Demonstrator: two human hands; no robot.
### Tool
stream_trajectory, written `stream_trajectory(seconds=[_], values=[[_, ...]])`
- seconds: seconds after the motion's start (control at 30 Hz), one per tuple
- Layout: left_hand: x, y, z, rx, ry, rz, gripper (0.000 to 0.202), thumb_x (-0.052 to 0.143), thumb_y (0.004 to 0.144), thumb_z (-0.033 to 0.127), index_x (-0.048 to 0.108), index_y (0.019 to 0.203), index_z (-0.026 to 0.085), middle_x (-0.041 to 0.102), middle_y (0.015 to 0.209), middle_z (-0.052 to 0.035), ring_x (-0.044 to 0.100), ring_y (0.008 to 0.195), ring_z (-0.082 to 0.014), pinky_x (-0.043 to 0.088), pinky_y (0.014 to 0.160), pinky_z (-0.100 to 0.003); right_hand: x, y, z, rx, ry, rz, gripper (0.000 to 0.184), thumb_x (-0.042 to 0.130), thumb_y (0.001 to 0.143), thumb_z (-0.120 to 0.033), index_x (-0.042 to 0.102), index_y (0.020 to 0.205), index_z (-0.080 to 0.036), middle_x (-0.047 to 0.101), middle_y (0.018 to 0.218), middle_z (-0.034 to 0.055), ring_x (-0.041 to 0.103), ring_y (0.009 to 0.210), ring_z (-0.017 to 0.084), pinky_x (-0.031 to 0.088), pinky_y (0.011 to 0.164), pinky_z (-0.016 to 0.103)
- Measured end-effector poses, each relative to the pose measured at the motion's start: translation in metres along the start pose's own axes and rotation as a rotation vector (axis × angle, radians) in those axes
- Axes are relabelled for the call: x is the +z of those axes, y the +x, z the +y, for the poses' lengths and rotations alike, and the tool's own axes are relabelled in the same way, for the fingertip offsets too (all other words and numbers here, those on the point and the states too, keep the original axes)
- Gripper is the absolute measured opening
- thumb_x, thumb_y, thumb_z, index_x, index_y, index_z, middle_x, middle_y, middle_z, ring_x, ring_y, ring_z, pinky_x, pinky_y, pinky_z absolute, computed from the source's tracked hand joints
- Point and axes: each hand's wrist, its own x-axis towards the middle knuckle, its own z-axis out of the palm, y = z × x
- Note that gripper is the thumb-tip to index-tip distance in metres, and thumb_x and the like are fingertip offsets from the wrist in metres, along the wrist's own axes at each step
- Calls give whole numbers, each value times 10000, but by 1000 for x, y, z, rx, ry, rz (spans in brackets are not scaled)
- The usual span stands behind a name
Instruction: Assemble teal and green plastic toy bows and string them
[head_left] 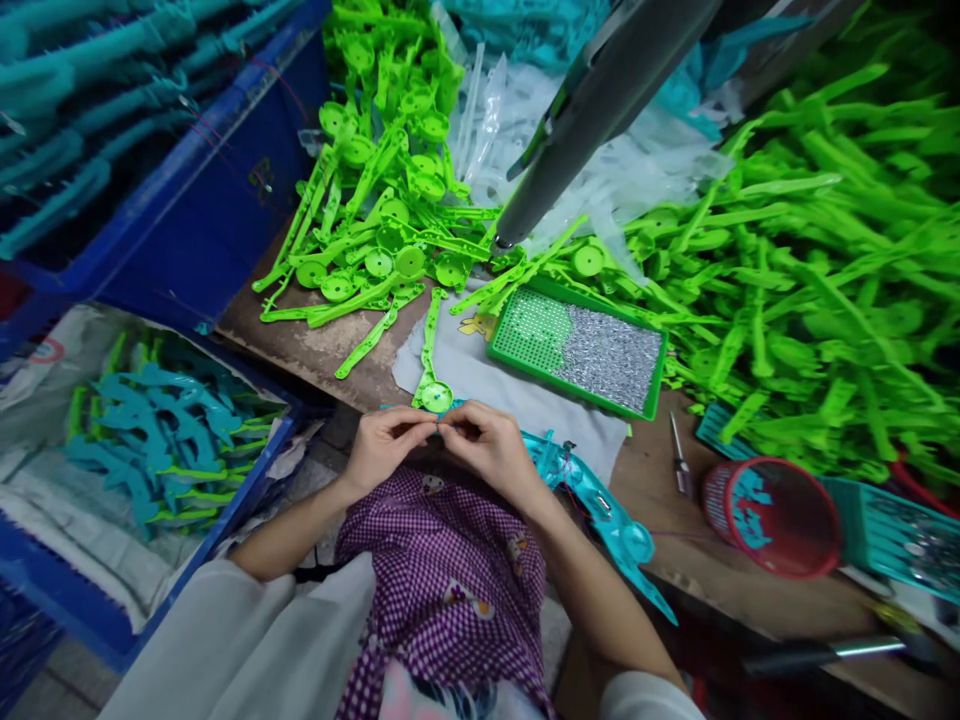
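My left hand [386,443] and my right hand [491,445] meet at the near edge of the workbench, fingertips pinched together and almost touching. Whatever lies between them is too small and covered to make out. Just beyond the fingertips is a bright green plastic arm with a round disc end [436,396], on a grey cloth [469,365]. A teal plastic piece [600,500] with thin wires lies beside my right wrist and reaches over the bench edge. Some teal also shows behind my fingers.
A green tray [504,350] of small metal pins sits beyond my hands. Green parts [817,270] heap at right and back. A dark pole [555,140] slants down overhead. Blue crates [187,215] stand left; a screwdriver [680,470] and red basket [806,530] are right.
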Motion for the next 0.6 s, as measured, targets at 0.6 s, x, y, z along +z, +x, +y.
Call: stream_trajectory(seconds=[0.6], values=[[-46,23,-13,275,894,-373,548,365,974,488,325,1474,268,451,1465,-113,385,1378,-257,133,1138,-516,-5,75,21,105,-75,89,234,546,809,-379,645,786,-168,624,677,7,517,611,127,370,612,255]])
